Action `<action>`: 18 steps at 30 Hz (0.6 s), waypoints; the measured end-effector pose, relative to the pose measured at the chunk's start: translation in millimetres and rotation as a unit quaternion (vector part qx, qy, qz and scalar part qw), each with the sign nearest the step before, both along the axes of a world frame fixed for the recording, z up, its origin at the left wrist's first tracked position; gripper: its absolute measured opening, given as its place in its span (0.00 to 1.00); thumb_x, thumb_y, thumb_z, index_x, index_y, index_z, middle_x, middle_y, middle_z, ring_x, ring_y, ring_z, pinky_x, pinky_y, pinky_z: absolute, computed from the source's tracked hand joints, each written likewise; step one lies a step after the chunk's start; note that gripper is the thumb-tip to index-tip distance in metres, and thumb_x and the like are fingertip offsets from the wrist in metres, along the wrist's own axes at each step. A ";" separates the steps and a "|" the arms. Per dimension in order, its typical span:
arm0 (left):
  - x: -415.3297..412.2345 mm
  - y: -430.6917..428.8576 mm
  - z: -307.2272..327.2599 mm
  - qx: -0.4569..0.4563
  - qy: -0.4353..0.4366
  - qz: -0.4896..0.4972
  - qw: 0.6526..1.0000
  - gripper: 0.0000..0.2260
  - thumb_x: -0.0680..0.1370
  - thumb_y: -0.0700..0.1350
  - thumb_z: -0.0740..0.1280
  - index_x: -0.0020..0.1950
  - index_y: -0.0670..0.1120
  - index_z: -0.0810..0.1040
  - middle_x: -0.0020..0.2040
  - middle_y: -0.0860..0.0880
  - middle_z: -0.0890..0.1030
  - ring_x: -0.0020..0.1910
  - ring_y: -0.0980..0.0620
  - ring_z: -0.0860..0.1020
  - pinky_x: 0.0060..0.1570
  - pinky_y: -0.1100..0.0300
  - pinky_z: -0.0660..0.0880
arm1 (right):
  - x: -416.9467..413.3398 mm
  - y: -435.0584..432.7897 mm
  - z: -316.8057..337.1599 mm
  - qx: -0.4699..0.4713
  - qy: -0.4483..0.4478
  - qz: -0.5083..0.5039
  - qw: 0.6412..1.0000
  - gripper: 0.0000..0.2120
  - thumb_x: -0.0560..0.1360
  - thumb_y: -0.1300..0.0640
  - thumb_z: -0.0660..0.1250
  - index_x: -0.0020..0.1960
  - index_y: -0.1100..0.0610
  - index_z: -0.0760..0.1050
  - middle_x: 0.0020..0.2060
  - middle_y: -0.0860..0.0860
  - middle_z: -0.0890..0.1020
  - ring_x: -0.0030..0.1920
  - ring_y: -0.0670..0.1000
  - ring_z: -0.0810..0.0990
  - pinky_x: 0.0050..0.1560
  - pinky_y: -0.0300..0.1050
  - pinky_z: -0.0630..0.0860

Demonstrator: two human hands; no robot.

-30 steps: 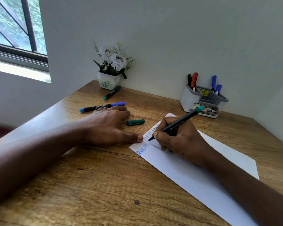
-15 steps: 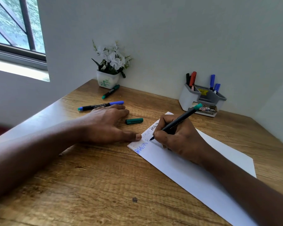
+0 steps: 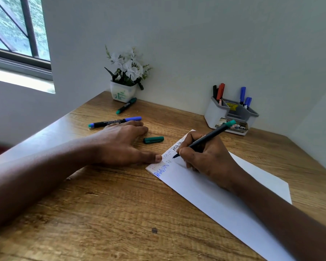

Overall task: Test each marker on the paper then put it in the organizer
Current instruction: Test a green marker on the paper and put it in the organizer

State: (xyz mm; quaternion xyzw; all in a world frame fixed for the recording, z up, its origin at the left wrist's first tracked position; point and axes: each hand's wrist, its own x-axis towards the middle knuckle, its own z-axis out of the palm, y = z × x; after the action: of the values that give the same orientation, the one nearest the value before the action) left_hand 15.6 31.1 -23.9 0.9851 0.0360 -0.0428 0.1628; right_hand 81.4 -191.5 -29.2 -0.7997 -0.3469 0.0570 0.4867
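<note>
— Two hands at work, on what?
— Right hand (image 3: 209,157), grip clamped on a green marker (image 3: 205,139), tip on the paper (image 3: 224,196) near its far left corner; left hand (image 3: 119,146) lies flat, fingers spread, thumb pinning that corner.
— And the rest?
— Green cap (image 3: 153,139) on the table (image 3: 102,213) between the hands. Blue marker (image 3: 114,122) just beyond the left hand, another green one (image 3: 126,106) by the flower pot (image 3: 123,92) at the far edge. Organizer (image 3: 231,115) in the far right corner, with markers standing in it.
</note>
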 end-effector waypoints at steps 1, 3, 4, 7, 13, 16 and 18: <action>0.0 0.1 0.0 -0.001 0.000 0.000 1.000 0.52 0.63 0.79 0.58 0.82 0.55 0.56 0.83 0.56 0.54 0.80 0.53 0.57 0.78 0.52 0.57 | 0.2 0.3 -0.4 -0.007 -0.004 0.001 1.000 0.07 0.73 0.66 0.72 0.38 0.61 0.78 0.25 0.50 0.79 0.27 0.43 0.76 0.31 0.36 0.73; -0.2 0.2 -0.5 0.000 -0.001 0.000 1.000 0.52 0.63 0.79 0.58 0.82 0.55 0.56 0.83 0.56 0.54 0.80 0.53 0.57 0.78 0.51 0.57 | 0.3 0.6 -1.5 -0.027 -0.024 0.002 0.999 0.07 0.73 0.64 0.73 0.37 0.61 0.78 0.28 0.49 0.79 0.30 0.44 0.76 0.33 0.39 0.73; -0.2 0.3 -0.8 0.000 -0.001 0.000 1.000 0.52 0.63 0.79 0.58 0.82 0.56 0.56 0.83 0.56 0.54 0.80 0.52 0.57 0.78 0.51 0.57 | 0.3 0.6 -1.7 -0.031 -0.030 0.002 0.999 0.07 0.73 0.63 0.73 0.37 0.60 0.78 0.28 0.49 0.79 0.31 0.44 0.76 0.34 0.41 0.74; 0.2 0.2 -1.0 0.002 -0.002 -0.004 1.000 0.52 0.63 0.79 0.58 0.82 0.56 0.56 0.83 0.56 0.54 0.80 0.52 0.57 0.77 0.52 0.58 | 0.1 0.4 -2.0 -0.026 -0.031 0.006 0.999 0.08 0.73 0.64 0.73 0.36 0.57 0.78 0.28 0.49 0.79 0.30 0.43 0.77 0.34 0.40 0.74; -0.8 0.2 0.1 0.005 -0.007 -0.006 1.000 0.51 0.64 0.79 0.58 0.82 0.55 0.57 0.83 0.55 0.55 0.80 0.52 0.57 0.78 0.50 0.58 | 0.7 1.1 -1.6 -0.015 -0.025 0.000 1.000 0.07 0.73 0.65 0.72 0.37 0.63 0.78 0.27 0.52 0.79 0.28 0.44 0.76 0.32 0.39 0.73; -0.3 0.9 -0.2 0.005 -0.003 -0.006 1.000 0.51 0.63 0.79 0.58 0.82 0.55 0.57 0.83 0.55 0.55 0.80 0.52 0.57 0.78 0.50 0.58 | 0.9 1.2 -3.3 -0.009 -0.020 -0.002 1.000 0.06 0.73 0.66 0.72 0.38 0.63 0.78 0.26 0.50 0.78 0.27 0.44 0.76 0.31 0.37 0.72; 0.5 1.4 -0.7 0.007 -0.002 -0.008 1.000 0.52 0.63 0.79 0.58 0.82 0.55 0.57 0.83 0.55 0.55 0.80 0.52 0.57 0.78 0.49 0.58 | 2.8 0.8 -4.4 0.006 -0.018 -0.015 1.000 0.06 0.73 0.66 0.72 0.38 0.65 0.77 0.26 0.51 0.79 0.27 0.45 0.76 0.32 0.39 0.72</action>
State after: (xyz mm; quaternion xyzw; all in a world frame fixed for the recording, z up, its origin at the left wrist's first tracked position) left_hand 16.2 32.5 -24.6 0.9865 0.0285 -0.0415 0.1558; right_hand 84.2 -190.7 -33.6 -0.8024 -0.3441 0.0336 0.4864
